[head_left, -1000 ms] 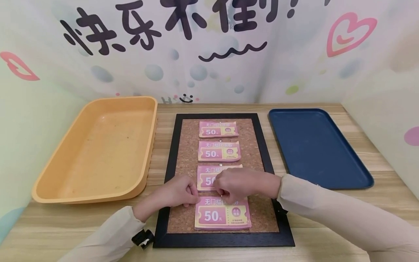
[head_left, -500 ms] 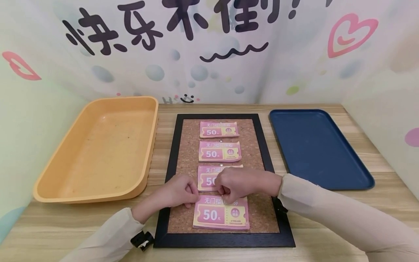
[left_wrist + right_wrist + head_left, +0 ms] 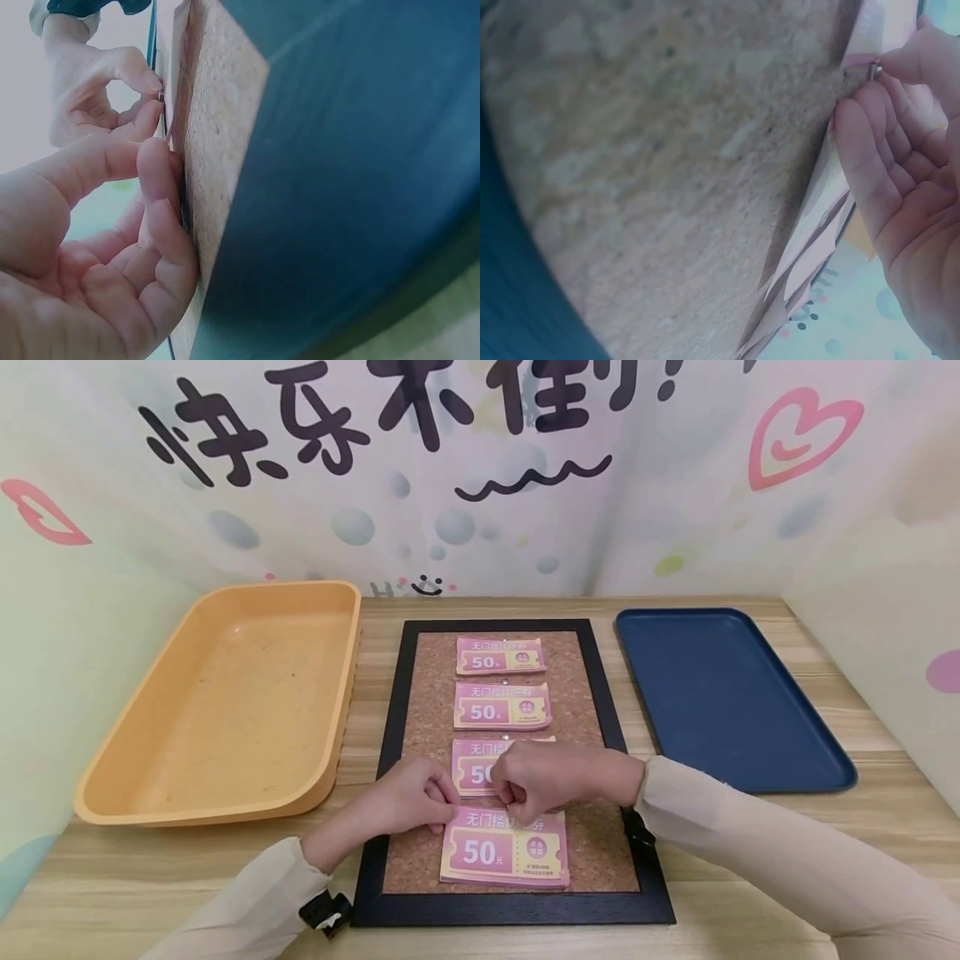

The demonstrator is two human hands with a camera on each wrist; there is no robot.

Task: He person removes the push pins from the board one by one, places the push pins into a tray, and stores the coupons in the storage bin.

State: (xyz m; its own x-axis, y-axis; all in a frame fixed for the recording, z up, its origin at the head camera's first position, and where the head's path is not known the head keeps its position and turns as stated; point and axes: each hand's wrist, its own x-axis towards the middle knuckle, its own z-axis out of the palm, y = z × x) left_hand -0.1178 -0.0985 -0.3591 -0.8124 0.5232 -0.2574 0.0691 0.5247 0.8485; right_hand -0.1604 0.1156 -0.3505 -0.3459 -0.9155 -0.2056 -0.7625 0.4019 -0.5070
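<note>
A pink and yellow coupon [image 3: 487, 852] marked 50 lies lowest in a column of coupons on a black-framed cork board [image 3: 607, 860]. At its upper left corner, my left hand [image 3: 408, 797] pinches the edge between thumb and fingers. My right hand [image 3: 536, 777] is over its top edge. Between right thumb and forefinger I hold a small silver thumbtack [image 3: 874, 70], seen in the right wrist view. That hand covers part of the coupon above [image 3: 472, 768]. Silver tack heads show at the tops of the upper coupons.
Left of the board stands a deep orange-yellow tray [image 3: 247, 710]. A flat dark blue tray [image 3: 727, 693] lies to the right. The wooden table [image 3: 720, 852] meets a printed curtain [image 3: 420, 535] at the back.
The lowest coupon has slid slightly left on the cork board. Both hands stay in nearly the same places with the same grips.
</note>
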